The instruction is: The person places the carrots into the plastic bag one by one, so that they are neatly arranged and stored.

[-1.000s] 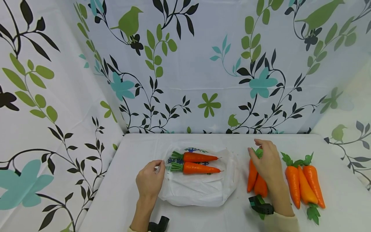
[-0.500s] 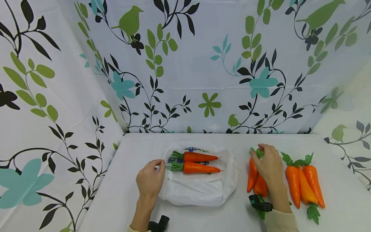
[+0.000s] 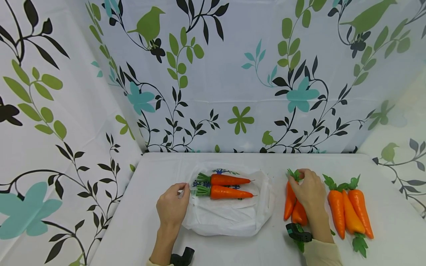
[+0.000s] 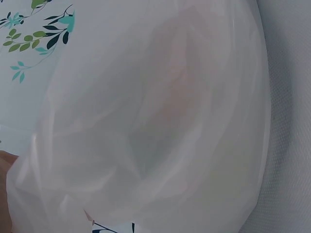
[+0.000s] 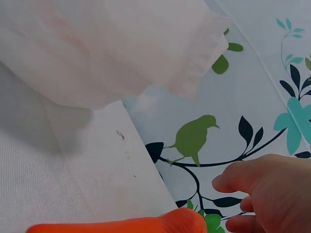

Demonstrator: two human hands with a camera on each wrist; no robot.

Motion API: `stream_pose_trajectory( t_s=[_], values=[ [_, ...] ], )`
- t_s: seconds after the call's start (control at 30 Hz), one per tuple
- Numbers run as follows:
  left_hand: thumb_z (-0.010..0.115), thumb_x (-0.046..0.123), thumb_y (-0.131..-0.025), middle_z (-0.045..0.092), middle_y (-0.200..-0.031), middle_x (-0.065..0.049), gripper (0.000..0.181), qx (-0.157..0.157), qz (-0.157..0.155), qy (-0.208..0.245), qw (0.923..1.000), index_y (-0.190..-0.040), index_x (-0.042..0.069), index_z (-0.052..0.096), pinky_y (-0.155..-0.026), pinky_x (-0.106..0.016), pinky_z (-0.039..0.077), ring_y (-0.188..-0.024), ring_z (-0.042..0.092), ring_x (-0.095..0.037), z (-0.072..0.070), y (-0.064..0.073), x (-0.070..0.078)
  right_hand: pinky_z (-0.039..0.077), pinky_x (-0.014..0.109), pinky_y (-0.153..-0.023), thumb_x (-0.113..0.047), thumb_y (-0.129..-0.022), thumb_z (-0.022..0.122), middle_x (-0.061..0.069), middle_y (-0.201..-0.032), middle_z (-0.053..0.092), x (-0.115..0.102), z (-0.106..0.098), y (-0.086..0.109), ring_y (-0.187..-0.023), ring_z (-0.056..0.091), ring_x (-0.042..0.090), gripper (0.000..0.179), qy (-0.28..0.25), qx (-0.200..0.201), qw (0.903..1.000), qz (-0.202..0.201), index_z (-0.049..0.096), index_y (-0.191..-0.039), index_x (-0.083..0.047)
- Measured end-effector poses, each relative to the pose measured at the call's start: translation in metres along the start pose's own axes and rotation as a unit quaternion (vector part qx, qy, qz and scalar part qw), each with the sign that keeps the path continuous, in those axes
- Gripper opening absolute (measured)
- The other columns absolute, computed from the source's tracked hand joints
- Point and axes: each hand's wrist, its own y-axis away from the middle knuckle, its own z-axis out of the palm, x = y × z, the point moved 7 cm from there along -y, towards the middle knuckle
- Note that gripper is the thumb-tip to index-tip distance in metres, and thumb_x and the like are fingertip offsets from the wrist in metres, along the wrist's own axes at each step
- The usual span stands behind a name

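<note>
My left hand (image 3: 172,203) pinches the left edge of a white plastic bag (image 3: 226,220) lying on the table. Two carrots (image 3: 229,180) with trimmed green tops lie on or inside the bag, their thin tips pointing right. In the left wrist view the pale bag (image 4: 160,107) fills most of the picture, with a blurred orange shape behind it. My right hand (image 3: 311,188) hovers, fingers bent, at the leafy top of a carrot (image 3: 290,201) in a small group. A second carrot (image 3: 299,214) there lies reversed, partly hidden under the hand and wrist.
To the right, a bunch of carrots (image 3: 336,210) lies side by side, the middle one reversed with its leaves toward the front. A white table (image 3: 266,251) carries everything. Leaf- and bird-patterned cloth (image 3: 213,85) hangs behind and at both sides.
My right hand has come down and slightly toward me, its fingertips now nearer the carrot's leafy top. The left hand, bag and carrots stay as they were.
</note>
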Motion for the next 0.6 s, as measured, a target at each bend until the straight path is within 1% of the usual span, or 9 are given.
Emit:
stream_pose_trajectory(
  t_s=[0.2,0.4,0.6],
  values=[
    [0.069,0.015,-0.08,0.074,-0.076,-0.008,0.011,-0.003,-0.001,0.0,1.0,-0.08,0.005,0.074,-0.049,-0.034,0.052,-0.055,0.066,-0.017,0.001,0.0,0.0,0.047,0.044,-0.069,-0.043,-0.084,0.062,0.02,-0.102,0.061,0.006,0.005,-0.002,-0.082,0.05,0.032,0.055,0.012,-0.01,0.9998,0.014,0.053,-0.12,-0.002],
    [0.069,0.015,-0.08,0.074,-0.077,-0.008,0.011,-0.004,-0.001,0.001,1.0,-0.08,0.005,0.074,-0.05,-0.035,0.053,-0.055,0.067,-0.019,0.001,0.0,-0.001,0.045,0.039,-0.062,-0.045,-0.083,0.062,0.021,-0.098,0.061,0.01,0.011,-0.001,-0.075,0.051,0.031,0.055,0.032,-0.027,0.9989,0.018,0.055,-0.115,-0.001],
    [0.069,0.014,-0.08,0.074,-0.076,-0.008,0.011,0.001,0.004,-0.005,1.0,-0.079,0.005,0.074,-0.049,-0.034,0.053,-0.055,0.066,-0.018,0.001,-0.001,-0.002,0.042,0.045,-0.068,-0.046,-0.082,0.061,0.023,-0.097,0.063,0.009,0.017,-0.001,-0.077,0.051,0.033,0.054,0.048,-0.053,0.9974,0.009,0.057,-0.11,0.0]
  ],
)
